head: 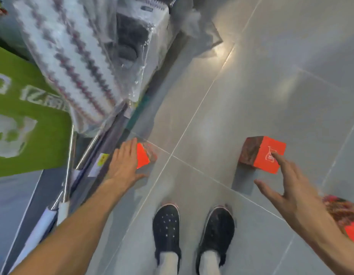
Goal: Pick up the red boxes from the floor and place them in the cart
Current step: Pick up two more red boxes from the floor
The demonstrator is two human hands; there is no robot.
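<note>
Two dark perforated clogs (193,233) stand on grey glossy floor tiles (271,86). Three red cardboard boxes show: one at the right edge (348,219), one under the spread, empty right hand's (291,187) fingertip (262,154), one against the flat, open left hand (125,164) (146,155). A metal cart (100,147) holds plastic-wrapped goods (77,62).

**Red boxes on a grey floor**

The floor (271,86) is pale grey tile with thin light seams. Two boxes, one (145,156) at left and one (268,155) at right, show bright orange-red faces and mottled dark red-brown sides; the right one carries a white mark. The shoes (166,227) are black with white-edged soles. A green sign (33,139) bears white lettering. Clear plastic wrap (73,62) covers white packs with dark zigzag rows.
</note>
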